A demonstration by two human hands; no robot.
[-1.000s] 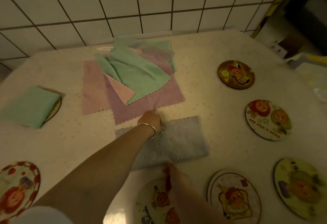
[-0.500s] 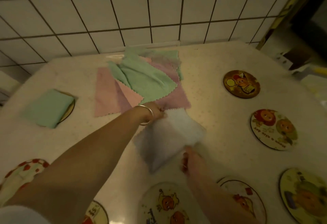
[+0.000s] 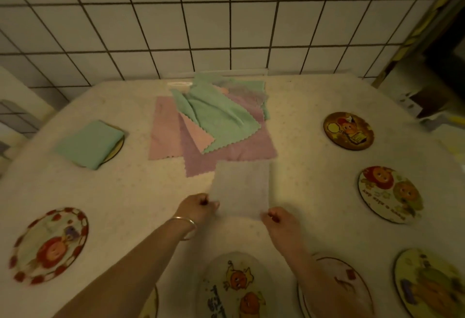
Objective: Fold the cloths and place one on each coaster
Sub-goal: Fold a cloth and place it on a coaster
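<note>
A folded grey cloth [image 3: 242,187] lies in front of me on the table. My left hand [image 3: 198,208] pinches its near left corner and my right hand [image 3: 280,218] pinches its near right corner. Behind it is a loose pile of pink, purple and green cloths [image 3: 214,121]. A folded green cloth [image 3: 89,143] rests on a coaster [image 3: 117,148] at the left. Bare round cartoon coasters lie around me: one at the near left [image 3: 50,244], one below my hands [image 3: 236,285], one under my right forearm [image 3: 352,282].
More coasters sit on the right: a dark one [image 3: 348,130], a pale one [image 3: 390,193] and a yellow one [image 3: 430,285]. A tiled wall [image 3: 226,21] rises behind the table. The table's right edge drops off near a dark doorway.
The grey cloth lay flat as a wide rectangle, then was lifted and folded over. Now it is narrower and both hands hold its near corners. The view tilted up.
</note>
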